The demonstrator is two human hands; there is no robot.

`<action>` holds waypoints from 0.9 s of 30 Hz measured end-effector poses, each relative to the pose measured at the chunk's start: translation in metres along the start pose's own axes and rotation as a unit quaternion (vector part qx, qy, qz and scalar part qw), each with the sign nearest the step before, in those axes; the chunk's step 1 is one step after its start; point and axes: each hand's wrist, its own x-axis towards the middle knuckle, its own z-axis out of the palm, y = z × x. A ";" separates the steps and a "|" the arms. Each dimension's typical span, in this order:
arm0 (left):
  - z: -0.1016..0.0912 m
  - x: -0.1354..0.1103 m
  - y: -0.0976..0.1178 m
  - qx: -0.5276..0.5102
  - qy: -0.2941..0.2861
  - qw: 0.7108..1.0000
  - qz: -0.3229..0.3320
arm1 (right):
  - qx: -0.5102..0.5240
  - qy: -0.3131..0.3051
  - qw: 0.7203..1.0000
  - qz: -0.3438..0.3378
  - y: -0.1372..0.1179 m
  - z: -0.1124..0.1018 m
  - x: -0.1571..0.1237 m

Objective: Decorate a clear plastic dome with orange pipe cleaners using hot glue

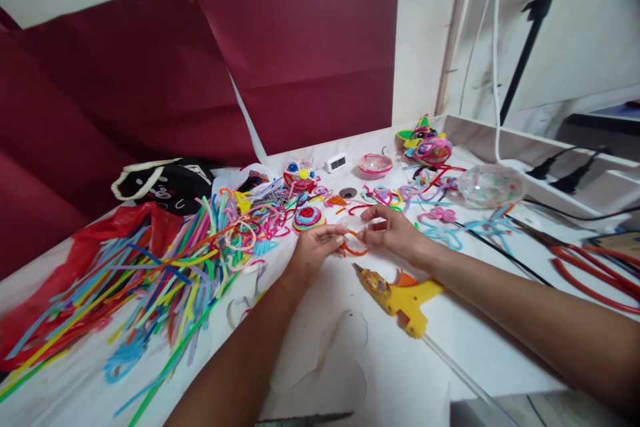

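Both hands meet at the middle of the table around a small clear plastic shell (351, 223). An orange pipe cleaner (356, 251) curves along its near rim. My left hand (316, 248) pinches the pipe cleaner at the left side. On the right, my right hand (389, 232) has its fingers bent against the shell and the orange strand. Just beyond my left hand lies a coiled, striped pipe-cleaner disc (309, 217). A yellow hot glue gun (400, 293) rests on its side below my right hand, a glue stick (457, 367) running out of its back.
A large pile of coloured pipe cleaners (185, 273) covers the left, beside a red plastic bag (125, 233) and a black pouch (165, 187). Red-handled scissors (590, 267) lie right. A clear bowl (490, 185), pink-wrapped bowl (375, 165) and small digital timer (336, 163) stand behind.
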 end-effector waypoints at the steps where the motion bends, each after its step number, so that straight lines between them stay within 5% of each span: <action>1: 0.000 0.000 -0.001 0.001 0.000 1.000 0.003 | -0.003 0.004 1.000 0.001 0.000 0.000 0.000; 27: 0.000 -0.001 0.001 0.011 0.004 1.000 0.010 | -0.032 0.011 0.999 -0.003 -0.006 0.001 -0.003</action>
